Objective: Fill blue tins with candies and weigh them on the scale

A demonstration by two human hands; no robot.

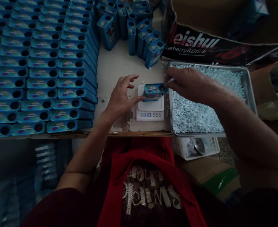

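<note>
A blue tin [152, 91] with a round hole in its top stands on a small white scale [150, 108], whose display is lit. My left hand [124, 94] is beside the tin on the left, fingers apart, the thumb near its edge. At the tin's right end, my right hand [181, 80] is closed, its fingertips pinched close to the hole; what they hold is too small to make out. Under that hand and forearm lies a metal tray [250, 91] full of pale blue and white pellets [195, 113].
Rows of blue tins [42, 72] cover the table's left side. More tins [141, 34] stand at the back. A black printed carton [200, 47] is behind the tray. Below the table edge sits a white basket [210, 150]. Another carton [262, 85] is at the right.
</note>
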